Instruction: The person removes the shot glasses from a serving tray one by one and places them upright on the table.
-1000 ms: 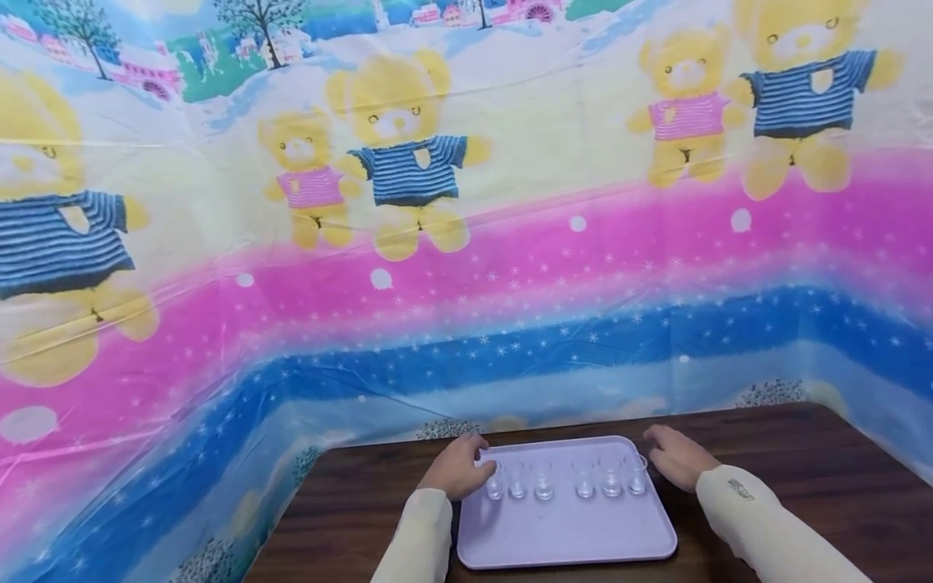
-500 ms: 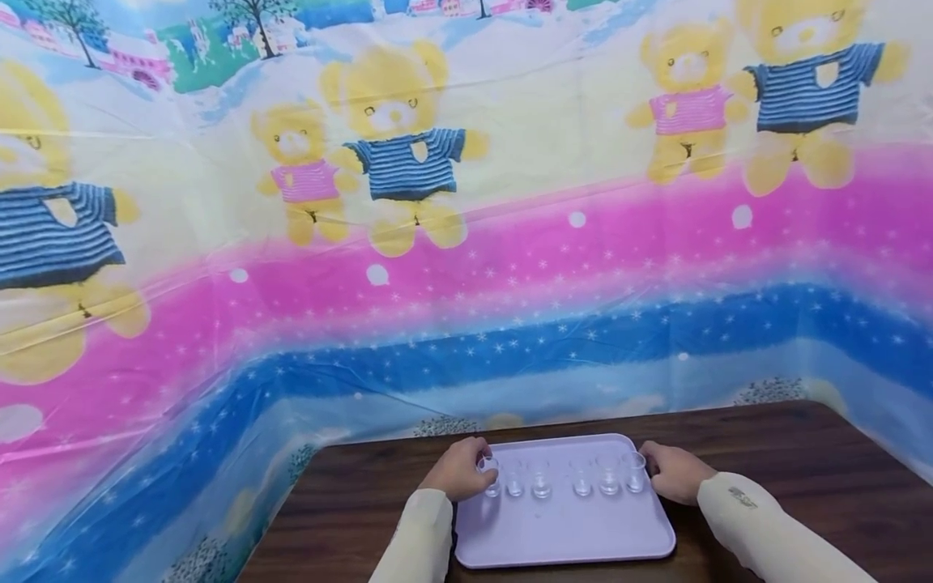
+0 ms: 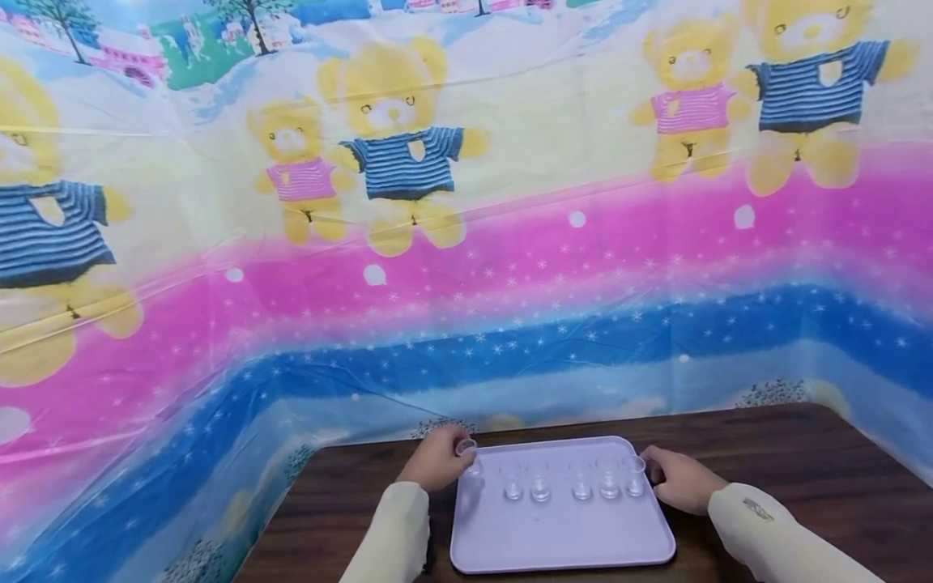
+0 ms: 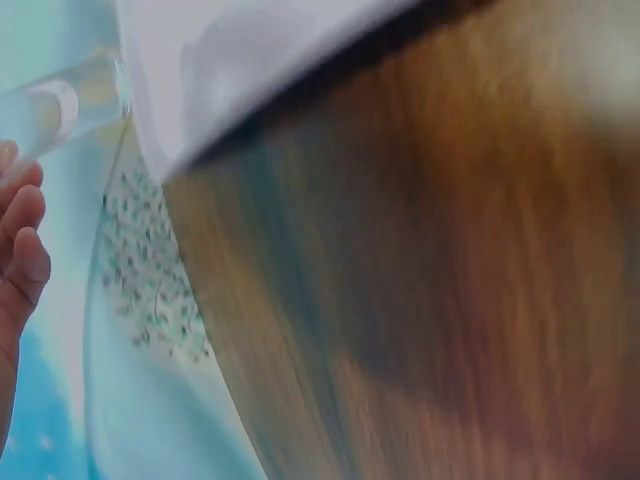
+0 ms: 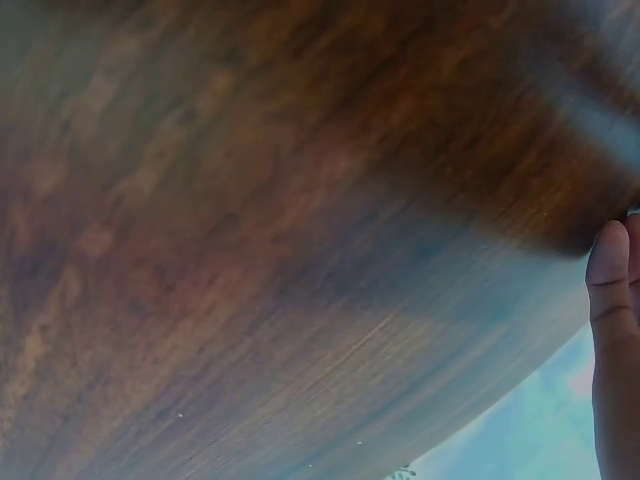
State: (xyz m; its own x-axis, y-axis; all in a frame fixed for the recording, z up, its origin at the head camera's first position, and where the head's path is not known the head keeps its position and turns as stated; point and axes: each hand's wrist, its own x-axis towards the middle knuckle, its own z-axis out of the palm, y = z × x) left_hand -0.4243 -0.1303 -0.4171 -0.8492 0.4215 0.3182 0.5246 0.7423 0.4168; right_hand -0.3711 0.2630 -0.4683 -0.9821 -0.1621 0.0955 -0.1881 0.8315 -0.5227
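My left hand (image 3: 435, 460) pinches a small clear glass (image 3: 469, 451), raised over the back left corner of a pale lilac tray (image 3: 564, 534). In the left wrist view the glass (image 4: 75, 100) leans, with curled fingers (image 4: 24, 215) at its side. At the tray's right edge my right hand (image 3: 681, 479) has its fingers curled against the outermost small glass (image 3: 635, 479), which stands on the tray. The right wrist view catches only part of that hand (image 5: 615, 310); its glass is out of sight there.
Between the hands, several more small clear glasses (image 3: 539, 484) stand upright in a row across the tray, with a gap mid-row. The tray lies on a dark wooden table (image 3: 794, 453). Behind it hangs a curtain (image 3: 510, 283) printed with bears.
My left hand has taken the leftmost glass from the row and moved it left and up. My right hand has come in from beside the tray and curled its fingers at the rightmost glass.
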